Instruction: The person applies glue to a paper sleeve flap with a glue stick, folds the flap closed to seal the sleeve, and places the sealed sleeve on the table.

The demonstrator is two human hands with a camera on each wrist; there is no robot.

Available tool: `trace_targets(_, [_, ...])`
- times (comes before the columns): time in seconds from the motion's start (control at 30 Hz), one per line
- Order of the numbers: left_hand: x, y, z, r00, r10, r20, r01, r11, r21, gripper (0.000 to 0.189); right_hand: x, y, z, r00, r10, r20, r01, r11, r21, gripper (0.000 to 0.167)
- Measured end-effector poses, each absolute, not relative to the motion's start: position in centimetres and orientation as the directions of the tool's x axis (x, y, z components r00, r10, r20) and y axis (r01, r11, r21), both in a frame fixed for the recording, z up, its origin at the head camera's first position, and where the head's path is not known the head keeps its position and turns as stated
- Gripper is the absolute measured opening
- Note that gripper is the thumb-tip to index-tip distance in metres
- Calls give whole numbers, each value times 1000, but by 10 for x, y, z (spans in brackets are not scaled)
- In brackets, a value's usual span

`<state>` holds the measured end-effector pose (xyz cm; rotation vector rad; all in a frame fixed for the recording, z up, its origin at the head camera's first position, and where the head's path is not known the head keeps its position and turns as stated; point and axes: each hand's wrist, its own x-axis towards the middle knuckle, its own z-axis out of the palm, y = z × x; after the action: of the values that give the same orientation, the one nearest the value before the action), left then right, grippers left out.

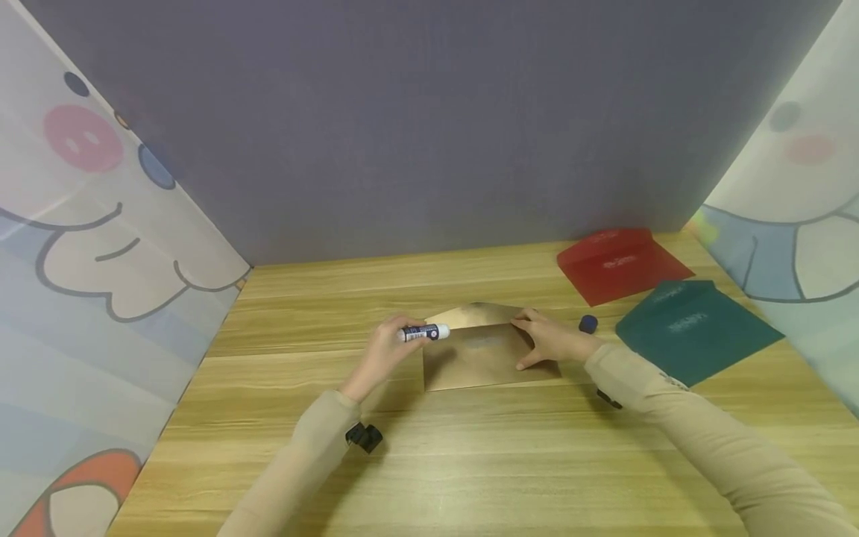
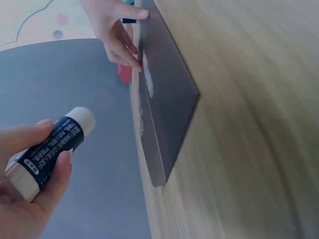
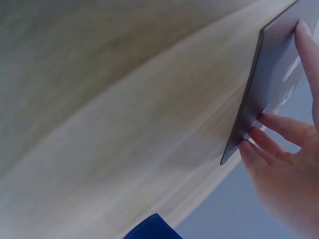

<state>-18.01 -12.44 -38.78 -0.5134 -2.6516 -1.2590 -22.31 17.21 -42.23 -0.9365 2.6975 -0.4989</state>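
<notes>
The hands are being held well apart. By the left hand (image 1: pixel 389 347), the glue stick (image 1: pixel 419 333) is being gripped between curled fingers and thumb, and its white end is being pointed over the left part of the brown envelope (image 1: pixel 479 367), without touching. By the right hand (image 1: pixel 557 341), the right part of this envelope is being steadied: the thumb is being laid on the face, the fingertips are being rested near the fold, and nothing is being clenched.

The brown envelope is lying on the counter (image 1: pixel 470 462), its flap being spread toward the far side. The paper is seeming light, thin and fairly stiff, easily creased, and its smooth, faintly shiny surface is probably sliding easily on the wood grain. Corners and edges are offering the best hold, away from the whitish smears beside the fold. The stick is looking hard, round and light; it is best being held by the dark label.

Farther right, the small blue cap (image 1: pixel 588 324) is being seen just beside the green envelope (image 1: pixel 698 335). Beyond it, the red envelope (image 1: pixel 624 276) is being laid flat, its flap also unfolded. Behind, a matte grey panel (image 1: pixel 436 134) is being placed upright.
</notes>
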Motion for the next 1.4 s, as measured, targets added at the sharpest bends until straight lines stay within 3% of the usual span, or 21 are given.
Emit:
trace_targets(0.27, [-198, -105, -378, -949, 274, 154, 294, 602, 742, 33, -224, 171, -421, -759, -636, -136, -542, 734, -410, 87])
trace_targets(0.6, [-217, -79, -386, -922, 329, 206, 370, 588, 719, 29, -224, 169, -421, -747, -653, -126, -560, 720, -409, 86])
trace_targets(0.87, [-223, -65, -395, -906, 392, 159, 375, 569, 732, 24, -224, 171, -423, -743, -663, -93, -580, 707, -405, 86])
trace_targets(1.13, [-222, -59, -396, -863, 484, 142, 448, 607, 656, 22, -225, 171, -422, -742, -663, -94, -574, 702, -423, 87])
trace_targets(1.4, [-224, -57, -403, -873, 466, 143, 441, 628, 641, 25, -226, 171, -423, -731, -675, -97, -597, 702, -388, 87])
